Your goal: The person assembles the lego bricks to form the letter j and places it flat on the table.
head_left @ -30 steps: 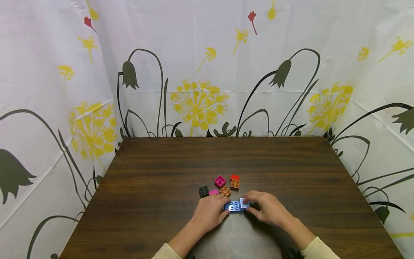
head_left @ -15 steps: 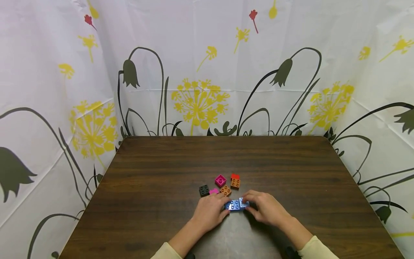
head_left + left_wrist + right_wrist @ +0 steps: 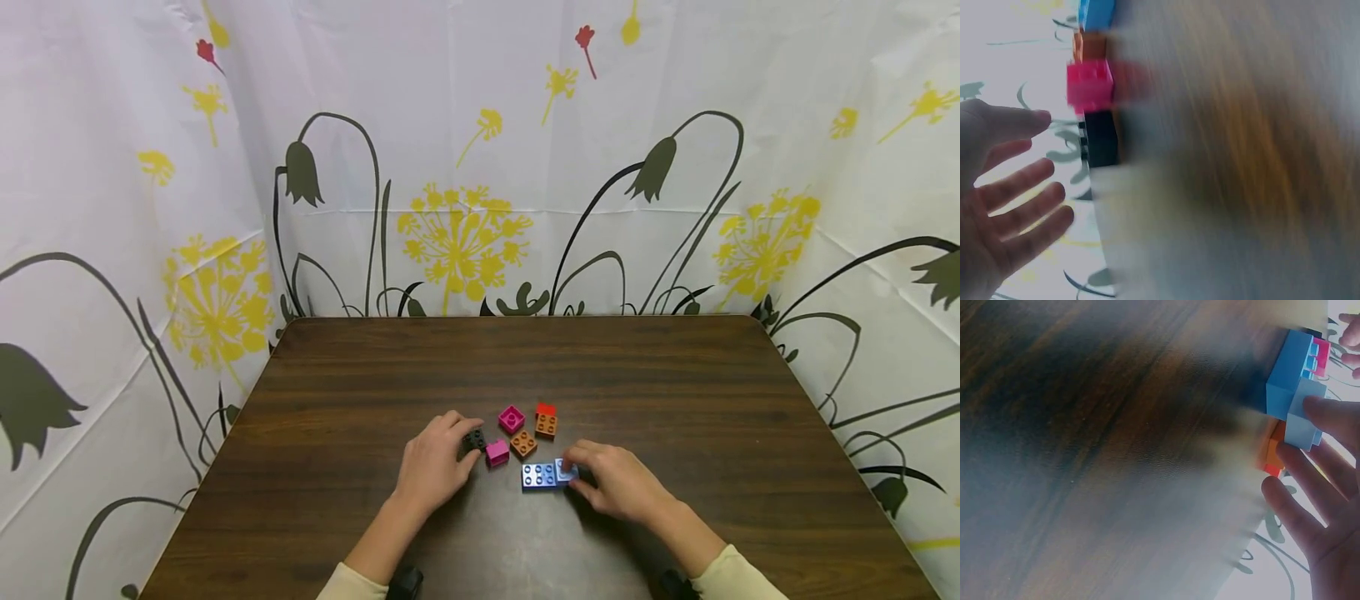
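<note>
In the head view my right hand (image 3: 618, 479) holds a light blue brick (image 3: 1300, 415) between thumb and fingers. That brick sits on the right end of a longer blue brick (image 3: 538, 477), whose left studs show bare. Off to the left, my left hand (image 3: 435, 462) has its thumb and fingers spread on either side of a black brick (image 3: 476, 439). Seen from the left wrist, those fingers are fairly straight and apart from the black brick (image 3: 1102, 139). A pink brick (image 3: 497, 453) stands just right of the black one.
Behind the blue bricks lies an orange brick (image 3: 523, 444). Further back are a magenta brick (image 3: 512, 418), a second orange brick (image 3: 547, 427) and a red brick (image 3: 546, 409) against it. The dark wooden table (image 3: 337, 392) is bordered by a flower-patterned curtain (image 3: 465, 100).
My left hand has let go of the blue brick's left end and moved left to the black brick, uncovering the pink brick. The right hand has stayed on the light blue brick.
</note>
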A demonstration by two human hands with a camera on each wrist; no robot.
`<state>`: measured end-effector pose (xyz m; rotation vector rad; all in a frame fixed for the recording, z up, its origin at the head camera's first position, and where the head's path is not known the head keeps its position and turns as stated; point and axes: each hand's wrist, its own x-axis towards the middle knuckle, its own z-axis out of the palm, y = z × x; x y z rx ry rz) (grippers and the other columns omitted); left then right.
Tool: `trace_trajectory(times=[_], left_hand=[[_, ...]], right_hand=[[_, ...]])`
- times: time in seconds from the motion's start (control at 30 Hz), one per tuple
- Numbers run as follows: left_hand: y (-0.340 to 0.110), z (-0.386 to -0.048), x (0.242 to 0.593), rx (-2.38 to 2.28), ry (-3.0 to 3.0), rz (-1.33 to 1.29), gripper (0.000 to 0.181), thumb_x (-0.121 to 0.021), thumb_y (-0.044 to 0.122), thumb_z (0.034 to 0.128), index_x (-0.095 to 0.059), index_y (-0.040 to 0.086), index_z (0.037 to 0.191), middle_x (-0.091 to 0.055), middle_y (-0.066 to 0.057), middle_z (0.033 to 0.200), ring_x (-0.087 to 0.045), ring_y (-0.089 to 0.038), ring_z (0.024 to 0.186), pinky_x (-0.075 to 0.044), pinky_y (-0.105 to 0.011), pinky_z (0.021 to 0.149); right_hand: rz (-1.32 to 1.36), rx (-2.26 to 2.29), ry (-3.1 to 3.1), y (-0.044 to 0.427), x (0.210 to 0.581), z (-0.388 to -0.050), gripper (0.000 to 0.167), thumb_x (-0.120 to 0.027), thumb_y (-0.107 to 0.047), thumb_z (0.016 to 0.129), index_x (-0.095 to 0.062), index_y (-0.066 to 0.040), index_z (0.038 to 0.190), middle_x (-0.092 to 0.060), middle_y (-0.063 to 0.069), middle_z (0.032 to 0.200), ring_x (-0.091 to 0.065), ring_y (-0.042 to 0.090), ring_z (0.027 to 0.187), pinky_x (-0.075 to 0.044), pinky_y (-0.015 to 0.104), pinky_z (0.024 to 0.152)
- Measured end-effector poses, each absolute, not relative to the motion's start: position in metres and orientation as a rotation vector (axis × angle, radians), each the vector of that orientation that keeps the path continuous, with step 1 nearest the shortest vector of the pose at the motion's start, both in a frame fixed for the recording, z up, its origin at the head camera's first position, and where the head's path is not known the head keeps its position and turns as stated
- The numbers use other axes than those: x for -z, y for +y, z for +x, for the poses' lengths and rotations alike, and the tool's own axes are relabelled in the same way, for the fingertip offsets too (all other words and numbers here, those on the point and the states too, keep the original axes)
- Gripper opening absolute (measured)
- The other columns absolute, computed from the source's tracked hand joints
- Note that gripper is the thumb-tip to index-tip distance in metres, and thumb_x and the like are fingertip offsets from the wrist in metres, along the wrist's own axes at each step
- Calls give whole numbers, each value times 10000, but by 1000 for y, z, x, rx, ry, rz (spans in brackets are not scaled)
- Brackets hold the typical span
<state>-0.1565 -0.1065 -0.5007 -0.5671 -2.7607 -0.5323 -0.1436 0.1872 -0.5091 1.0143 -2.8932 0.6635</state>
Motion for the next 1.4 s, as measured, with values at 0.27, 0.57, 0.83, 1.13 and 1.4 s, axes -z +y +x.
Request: trace_trajectory(times=[0.27,0.57,0.83,1.13,1.4], left_hand=[[-120,-167,508,492,-2945,-544,524,-834,289,777,-664,178,1261,-633,18,1060,-591,-180,909,-518,-380,661],[-113,-172,521,479,-2945,-513,417,-827,300,785,-715,192,1171,-647,28,989,-580,-165,857,-510,-368,651],[-114,-171,522,552,-2879,-424,368,-808,310,796,-726,213,1142,-658,44,959,-633,-163,864,-521,-395,670],[-98,-153,507,825,-2713,-459,383,-811,283,803,-714,248,1172,-643,114,969,-558,-85,740,-421,-255,573],[-76,-139,509,884,-2740,-761,388,-822,267,798,-724,228,1172,-674,84,989,-590,-59,743,-454,-247,567]], right_hand=[[995,-661,-2887,186,510,-143,204,-771,-213,845,-667,-228,1020,-632,-124,1009,-610,44,869,-533,345,745],[974,-669,-2890,187,512,-142,209,-775,-221,844,-658,-239,1017,-633,-129,1009,-608,47,864,-530,350,737],[977,-654,-2914,187,510,-142,186,-768,-215,852,-664,-244,1003,-624,-131,1014,-615,66,870,-530,354,738],[978,-630,-2908,188,510,-142,185,-772,-222,849,-670,-243,1002,-617,-139,1010,-618,70,878,-531,355,741],[994,-639,-2869,188,512,-142,191,-777,-232,844,-675,-249,1005,-618,-145,1011,-630,78,875,-533,347,738]])
